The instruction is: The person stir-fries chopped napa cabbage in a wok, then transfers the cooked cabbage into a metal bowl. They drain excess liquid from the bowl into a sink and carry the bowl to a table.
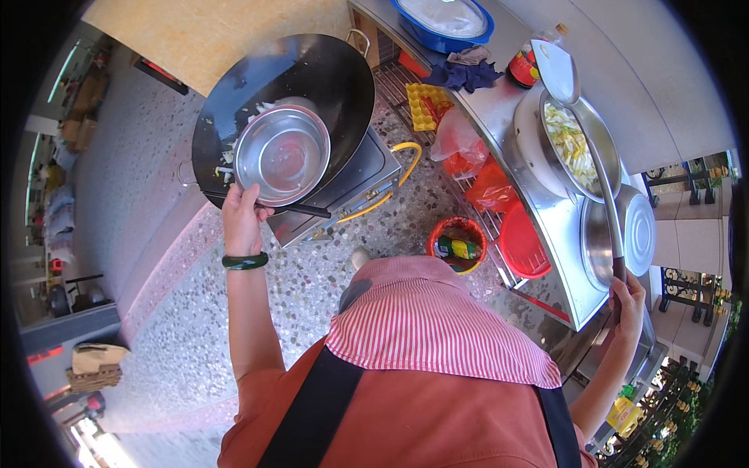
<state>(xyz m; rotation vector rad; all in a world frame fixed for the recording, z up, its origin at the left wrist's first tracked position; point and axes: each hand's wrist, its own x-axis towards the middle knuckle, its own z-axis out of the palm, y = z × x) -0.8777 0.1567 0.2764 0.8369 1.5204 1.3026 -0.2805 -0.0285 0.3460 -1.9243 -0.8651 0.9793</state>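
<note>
My left hand (247, 216), with a dark green bangle on the wrist, holds the rim of a metal bowl (282, 153) over a large black wok (327, 82). White and green chopped pieces lie in the wok beside the bowl. A dark handle (307, 210) shows just below the bowl; I cannot tell whether my left hand grips it too. At the right, my right hand (627, 301) grips the dark end of a long-handled metal spatula (559, 73). Its blade is above a metal basin (611, 146) of chopped cabbage (570, 146) on the steel counter.
Under the wok stands a gas stove (366, 169) with a yellow hose (416, 153). The steel counter (541, 234) bears a blue lidded container (445, 26), a sauce bottle (524, 65) and a dark cloth (465, 76). A lined bin (433, 248) and a red plastic basket (522, 243) are lower down.
</note>
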